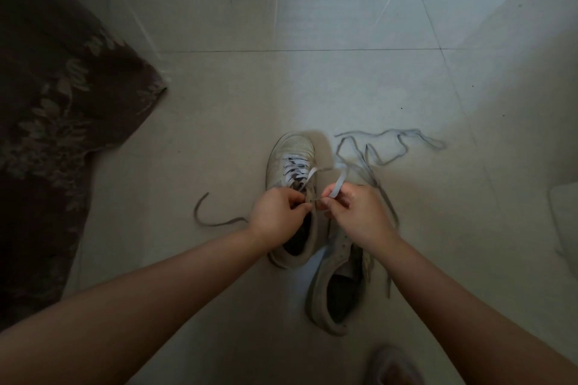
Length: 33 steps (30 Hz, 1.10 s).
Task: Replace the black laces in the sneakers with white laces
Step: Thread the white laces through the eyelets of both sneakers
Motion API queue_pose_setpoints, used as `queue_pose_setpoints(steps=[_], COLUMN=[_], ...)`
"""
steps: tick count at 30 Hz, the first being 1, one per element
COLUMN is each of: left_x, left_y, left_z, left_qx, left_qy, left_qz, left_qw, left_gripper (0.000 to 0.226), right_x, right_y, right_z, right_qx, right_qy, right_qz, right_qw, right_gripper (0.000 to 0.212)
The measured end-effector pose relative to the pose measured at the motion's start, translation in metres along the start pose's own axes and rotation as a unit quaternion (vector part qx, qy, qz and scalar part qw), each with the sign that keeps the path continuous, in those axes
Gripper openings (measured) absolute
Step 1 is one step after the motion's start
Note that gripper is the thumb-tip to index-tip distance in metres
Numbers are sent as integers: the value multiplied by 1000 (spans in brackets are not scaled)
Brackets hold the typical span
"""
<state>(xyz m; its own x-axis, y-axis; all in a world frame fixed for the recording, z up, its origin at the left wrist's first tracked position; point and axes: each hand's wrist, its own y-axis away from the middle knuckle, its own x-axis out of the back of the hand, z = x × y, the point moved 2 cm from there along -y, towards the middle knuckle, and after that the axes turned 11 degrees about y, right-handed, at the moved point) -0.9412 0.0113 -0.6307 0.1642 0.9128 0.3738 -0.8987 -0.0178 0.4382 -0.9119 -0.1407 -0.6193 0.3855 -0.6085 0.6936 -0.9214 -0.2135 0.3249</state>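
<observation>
Relacing under way: first sneaker nearly laced, second not started.

Left hand [276,212] and right hand [350,212] each pinch an end of the white lace [295,170] at the top eyelets of the upright sneaker [291,162] on the floor [219,134]. Second sneaker [339,284] lies beside it, apparently unlaced. Count: two sneakers; loose laces [387,147] sprawl just beyond, number and colour unclear in dim light.

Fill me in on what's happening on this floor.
A person is lacing a pale sneaker on the tiled floor. The left hand pinches at the top eyelets; the right hand pinches the white lace. A second sneaker lies beside it, unlaced as far as shows, with loose laces nearby.
</observation>
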Motion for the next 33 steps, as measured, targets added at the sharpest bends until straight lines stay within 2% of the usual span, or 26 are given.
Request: queue_pose_setpoints(steps=[4, 9, 15, 17, 21, 23, 24, 26, 28, 30, 31, 32, 33], left_x=[3, 1, 3, 3, 6, 8, 9, 11, 15, 20, 23, 28, 34], left_y=[2, 6, 2, 4, 1, -1, 0, 1, 3, 4, 3, 0, -3], left_z=[3, 0, 3, 5, 1, -1, -1, 2, 6, 6, 4, 1, -2], left_qx=[-48, -82, -111, -139, -127, -62, -19, 67, 128, 170, 189, 203, 209], left_qy=[-50, -86, -101, -96, -24, 98, 208, 436, 556, 613, 631, 622, 581], left_qz=[-21, 7, 57, 61, 53, 25, 12, 1, -1, 20, 42, 69, 94], left_qw=[997, 993, 987, 984, 990, 993, 978, 897, 821, 771, 751, 753, 781], left_gripper=[17, 20, 16, 12, 8, 11, 17, 25, 29, 34, 35, 35, 34], right_x=[5, 5, -11, -14, -17, -20, -21, -21, -21, -20, -20, -20, -20], right_y=[-2, -7, 2, 6, 10, 11, 10, 9, 7, 6, 7, 7, 7], right_z=[-3, -5, -2, -3, -2, -2, -1, 1, 1, -1, -1, 0, 1], right_qx=[12, 37, -25, -26, -14, -3, -2, -16, -29, -27, -27, -30, -36], right_qy=[17, 53, -68, -91, -73, -47, -37, -34, -38, -31, -28, -26, -26], right_qz=[-6, -54, -29, -45, -28, -5, 6, 21, 32, 40, 42, 44, 45], right_qw=[1000, 996, 997, 995, 997, 999, 999, 999, 998, 998, 998, 998, 998], right_gripper=[26, 26, 13, 19, 18, 19, 23, 31, 29, 29, 29, 28, 27])
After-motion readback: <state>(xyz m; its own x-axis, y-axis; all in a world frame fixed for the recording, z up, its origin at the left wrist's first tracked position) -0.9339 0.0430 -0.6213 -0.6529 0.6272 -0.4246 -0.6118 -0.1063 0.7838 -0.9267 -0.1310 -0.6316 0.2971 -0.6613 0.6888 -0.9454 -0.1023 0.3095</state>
